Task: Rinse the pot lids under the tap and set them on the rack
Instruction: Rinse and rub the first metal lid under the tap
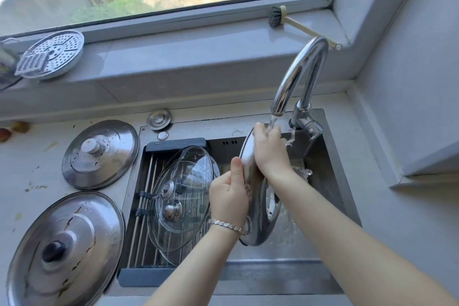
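The fingers (264, 133) of the right hand (269, 154) are curling close together, not spread, over the far upper rim of the steel lid (258, 228), right where the water stream (273, 120) is landing. The left thumb (236, 165) is pressing flat along the lid's left edge. The other fingers of the left hand (229, 196) are wrapping round the rim, their tips hidden behind the metal. Between both hands the lid is standing on edge over the right part of the sink (330, 181), with water running down it. The tap (301, 74) is arching over from the far right.

Just left, two glass lids (183, 196) are leaning on the rack (173, 143) across the sink's left half. Farther left, two stained lids (99, 154) are lying knob-up on the counter (37, 156).

The rinsing step seems to be in hand, with two lids racked and two waiting. The next move is probably calling for a turn to wet the other face. After that comes a firm two-handed carry leftward, easing the slippery lid down beside the glass without knocking it.
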A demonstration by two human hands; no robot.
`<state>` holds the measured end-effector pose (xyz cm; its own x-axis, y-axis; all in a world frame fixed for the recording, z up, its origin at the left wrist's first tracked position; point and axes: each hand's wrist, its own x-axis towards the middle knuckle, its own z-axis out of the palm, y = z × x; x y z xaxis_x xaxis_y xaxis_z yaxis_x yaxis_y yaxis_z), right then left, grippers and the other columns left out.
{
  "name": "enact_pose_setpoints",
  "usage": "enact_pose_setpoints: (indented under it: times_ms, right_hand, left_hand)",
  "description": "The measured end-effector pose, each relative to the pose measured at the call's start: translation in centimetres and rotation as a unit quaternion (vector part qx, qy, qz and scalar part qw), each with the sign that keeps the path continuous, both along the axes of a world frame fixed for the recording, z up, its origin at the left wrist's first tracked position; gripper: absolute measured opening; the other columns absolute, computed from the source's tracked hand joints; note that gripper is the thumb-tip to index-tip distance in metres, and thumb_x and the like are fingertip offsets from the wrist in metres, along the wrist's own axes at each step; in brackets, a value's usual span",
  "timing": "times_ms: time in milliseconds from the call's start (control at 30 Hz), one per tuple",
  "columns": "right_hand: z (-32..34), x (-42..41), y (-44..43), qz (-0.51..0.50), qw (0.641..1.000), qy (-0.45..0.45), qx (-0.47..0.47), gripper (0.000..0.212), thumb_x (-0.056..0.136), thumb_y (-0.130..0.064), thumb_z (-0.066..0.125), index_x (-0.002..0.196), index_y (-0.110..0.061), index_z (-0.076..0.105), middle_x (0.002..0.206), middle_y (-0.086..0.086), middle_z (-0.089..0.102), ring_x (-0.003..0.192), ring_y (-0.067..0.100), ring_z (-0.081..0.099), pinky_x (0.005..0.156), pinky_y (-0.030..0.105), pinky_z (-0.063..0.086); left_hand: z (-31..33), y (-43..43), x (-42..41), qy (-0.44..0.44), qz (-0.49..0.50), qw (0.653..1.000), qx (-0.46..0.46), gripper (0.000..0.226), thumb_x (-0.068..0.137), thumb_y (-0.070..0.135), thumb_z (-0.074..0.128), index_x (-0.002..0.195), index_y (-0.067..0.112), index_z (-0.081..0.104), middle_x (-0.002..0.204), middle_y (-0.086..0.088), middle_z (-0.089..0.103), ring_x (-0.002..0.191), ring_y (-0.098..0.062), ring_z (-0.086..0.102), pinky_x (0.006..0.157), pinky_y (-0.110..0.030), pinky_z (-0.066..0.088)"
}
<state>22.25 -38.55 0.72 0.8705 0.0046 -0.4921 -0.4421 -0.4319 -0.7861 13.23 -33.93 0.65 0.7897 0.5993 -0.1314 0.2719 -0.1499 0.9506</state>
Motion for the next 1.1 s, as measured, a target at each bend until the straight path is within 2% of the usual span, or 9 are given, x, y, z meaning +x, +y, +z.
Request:
enact_pose_setpoints:
  times_ms: [100,167,233,300,467,567,767,900,1100]
  right_hand:
    - [0.6,-2.0,0.7,0.103,0.989,-0.077,-0.066,0.067,0.093,-0.042,0.037,0.149,-0.015,0.010,0.155,0.019,0.007,0.142,0.035,0.007,0.116,0.047,0.010]
    - [-0.2,0.4,0.3,0.067,0.997,-0.028,-0.035,0.062,0.091,-0.046,0.038,0.142,-0.012,0.029,0.148,0.016,0.027,0.137,0.034,0.023,0.114,0.045,0.019]
    - [-0.6,3.3,-0.6,-0.036,0.994,0.080,0.072,0.052,0.082,-0.053,0.037,0.106,-0.013,0.060,0.112,0.012,0.056,0.112,0.031,0.048,0.108,0.045,0.032]
    - [-1.9,4.6,-1.0,-0.086,0.981,0.092,0.146,0.038,0.083,-0.045,0.038,0.067,-0.017,0.058,0.079,0.006,0.056,0.089,0.027,0.053,0.099,0.044,0.042]
    - [-0.5,4.0,0.1,-0.046,0.997,0.036,0.043,0.062,0.079,-0.057,0.027,0.113,-0.012,0.054,0.126,0.018,0.053,0.121,0.036,0.046,0.106,0.052,0.031]
    - [0.4,0.1,0.8,0.063,0.990,-0.119,0.036,0.062,0.092,-0.048,0.023,0.141,-0.012,0.035,0.151,0.012,0.030,0.141,0.023,0.022,0.117,0.038,0.013]
    - [-3.9,-7.6,-1.0,0.248,0.871,-0.423,-0.027,0.058,0.099,-0.044,0.018,0.143,-0.007,0.028,0.151,0.008,0.028,0.143,0.016,0.020,0.117,0.035,0.015]
    - [-4.6,-7.0,-3.6,0.209,0.948,-0.239,-0.004,0.070,0.089,-0.059,0.017,0.147,-0.020,0.019,0.151,-0.016,0.010,0.144,0.001,0.004,0.119,0.026,0.004]
    - [-1.5,-5.9,-0.4,0.208,0.968,-0.080,-0.113,0.070,0.098,-0.046,0.023,0.149,-0.003,0.003,0.158,0.015,-0.003,0.146,0.020,-0.006,0.118,0.031,-0.005]
  left_hand:
    - [0.1,0.1,0.1,-0.009,0.002,1.000,0.002,0.064,0.095,0.027,0.042,0.034,0.023,0.024,0.029,0.010,0.025,0.034,-0.006,0.021,0.041,-0.021,0.016]
    - [0.4,0.1,-0.2,-0.023,-0.008,1.000,0.010,0.063,0.093,0.028,0.044,0.034,0.023,0.023,0.029,0.009,0.024,0.033,-0.007,0.022,0.040,-0.018,0.015]
    - [0.8,0.0,-0.7,-0.031,-0.013,0.999,0.015,0.062,0.093,0.027,0.044,0.035,0.024,0.021,0.028,0.008,0.023,0.032,-0.007,0.022,0.039,-0.015,0.016]
    - [1.0,-0.1,-0.9,-0.032,0.000,0.999,0.006,0.063,0.094,0.025,0.044,0.035,0.025,0.020,0.028,0.009,0.021,0.031,-0.006,0.021,0.038,-0.015,0.016]
    - [1.2,0.2,-0.7,-0.064,0.024,0.998,-0.001,0.065,0.092,0.040,0.043,0.034,0.023,0.020,0.030,0.010,0.022,0.032,-0.005,0.020,0.038,-0.018,0.017]
    - [1.7,0.6,1.0,-0.027,0.100,0.993,-0.063,0.060,0.095,0.036,0.043,0.039,0.019,0.030,0.031,0.009,0.032,0.034,-0.007,0.028,0.040,-0.023,0.027]
    - [2.2,4.3,3.1,0.016,0.240,0.947,-0.213,0.047,0.089,0.052,0.045,0.065,0.015,0.063,0.069,0.001,0.069,0.069,-0.015,0.067,0.074,-0.028,0.055]
    - [1.9,5.8,2.9,0.027,0.313,0.918,-0.243,0.040,0.085,0.056,0.047,0.073,0.019,0.059,0.089,0.003,0.066,0.082,-0.018,0.064,0.088,-0.037,0.052]
    - [2.6,2.6,1.7,0.054,0.358,0.909,-0.207,0.045,0.090,0.051,0.042,0.103,0.012,0.062,0.097,-0.003,0.060,0.091,-0.024,0.058,0.087,-0.032,0.050]
